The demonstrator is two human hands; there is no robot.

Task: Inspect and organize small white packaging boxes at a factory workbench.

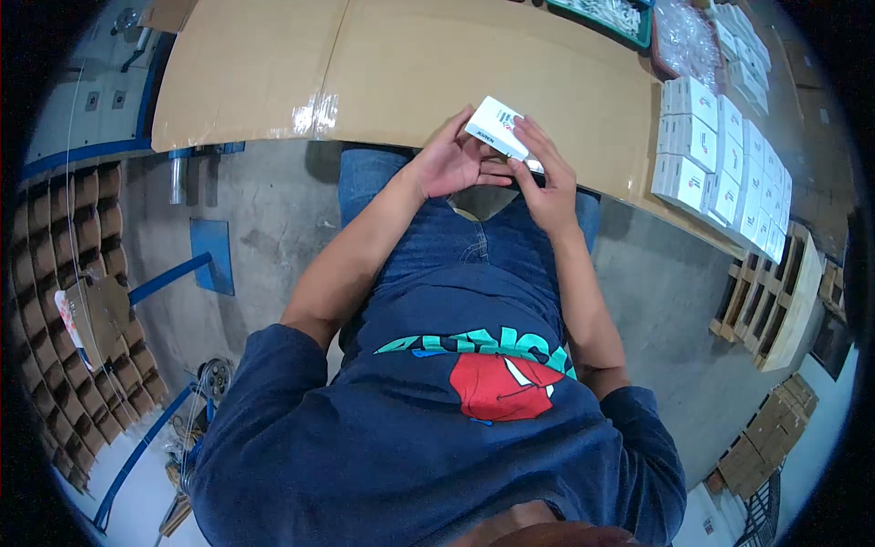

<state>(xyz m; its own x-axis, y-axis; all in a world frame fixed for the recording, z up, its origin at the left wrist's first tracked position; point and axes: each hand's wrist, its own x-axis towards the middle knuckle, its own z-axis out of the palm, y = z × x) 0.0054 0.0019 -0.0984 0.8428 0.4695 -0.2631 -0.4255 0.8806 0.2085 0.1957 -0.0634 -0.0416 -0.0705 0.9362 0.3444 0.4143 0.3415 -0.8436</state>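
Observation:
Between my two hands, over the near edge of the cardboard-covered table, is a small white box (495, 121) with coloured print on its top. It is tilted, and one long side faces me. My left hand (453, 162) has its palm turned up, one digit along the box's left edge and the other fingers just below the box. My right hand (547, 173) grips the right end, its fingers over the top and the thumb at the lower corner. The underside of the box is hidden.
Stacked white boxes (693, 150) stand on the table's right part. Behind them are a green tray (629, 32) of small white pieces and a heap of clear plastic bags (684, 38). A wooden pallet (770, 296) lies on the floor to the right; a blue metal stand (212, 255) is at left.

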